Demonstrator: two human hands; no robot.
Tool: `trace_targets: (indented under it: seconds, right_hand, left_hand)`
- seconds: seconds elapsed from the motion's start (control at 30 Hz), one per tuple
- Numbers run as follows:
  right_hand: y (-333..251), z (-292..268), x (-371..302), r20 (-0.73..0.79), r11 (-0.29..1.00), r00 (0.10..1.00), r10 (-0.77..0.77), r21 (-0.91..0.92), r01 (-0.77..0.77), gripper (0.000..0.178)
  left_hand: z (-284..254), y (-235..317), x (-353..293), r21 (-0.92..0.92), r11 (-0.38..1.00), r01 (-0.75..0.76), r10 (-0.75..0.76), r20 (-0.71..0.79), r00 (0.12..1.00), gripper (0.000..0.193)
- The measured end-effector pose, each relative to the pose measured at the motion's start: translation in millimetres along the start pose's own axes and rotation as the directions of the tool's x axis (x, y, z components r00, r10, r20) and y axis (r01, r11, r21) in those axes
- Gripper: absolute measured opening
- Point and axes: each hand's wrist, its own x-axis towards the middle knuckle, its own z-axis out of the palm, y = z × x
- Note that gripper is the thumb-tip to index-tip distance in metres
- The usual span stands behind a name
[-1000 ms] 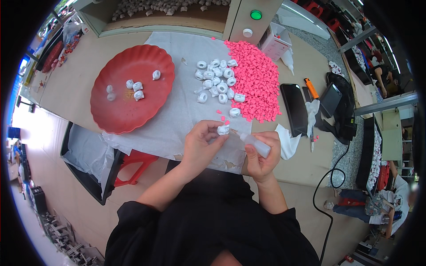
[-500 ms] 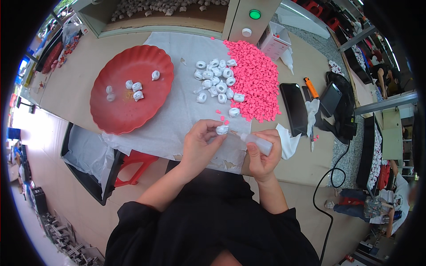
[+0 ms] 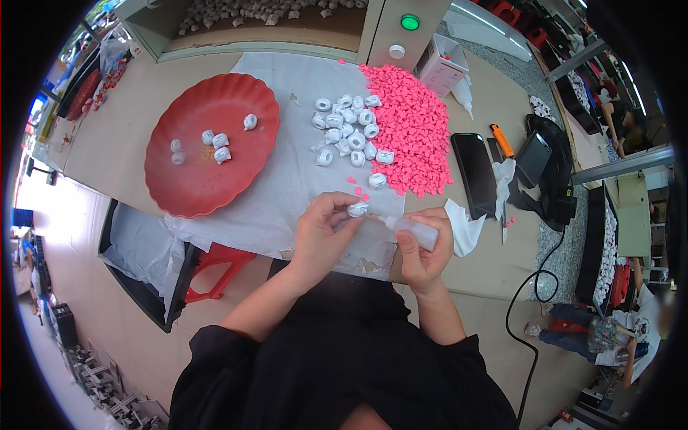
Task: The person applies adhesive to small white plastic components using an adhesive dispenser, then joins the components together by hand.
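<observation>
Between the thumb and fingertips of my left hand (image 3: 322, 233) is a small white ring-shaped piece (image 3: 357, 209). My right hand (image 3: 428, 251) grips a translucent squeeze bottle (image 3: 412, 233) tilted to the left, its thin nozzle close to the white piece; I cannot tell whether they touch. Just beyond lie a few loose pink bits (image 3: 358, 191) and a single white piece (image 3: 377, 181). A cluster of similar white pieces (image 3: 346, 129) rests on white paper (image 3: 287, 179), against a big heap of small pink pieces (image 3: 412, 132).
To the left, a red scalloped plate (image 3: 215, 186) carries several white pieces. A black phone (image 3: 473, 175), an orange-handled tool (image 3: 502, 141) and crumpled tissue (image 3: 464, 228) lie on the right. At the back stands a cabinet with a green light (image 3: 410, 23). A paper-lined black tray (image 3: 143, 244) sits below left.
The squeeze bottle and my right hand have shifted very slightly left, toward the white piece. Both hands keep the same grips.
</observation>
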Motion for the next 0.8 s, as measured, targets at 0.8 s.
trace_targets:
  seconds: [0.8]
  right_hand:
    - [1.9,-27.5,17.5,0.304,0.538,0.767,0.565,0.569,-0.622,0.033]
  left_hand:
    - [-18.4,17.2,-0.2,-0.017,0.998,0.057,-0.056,0.043,0.998,0.026]
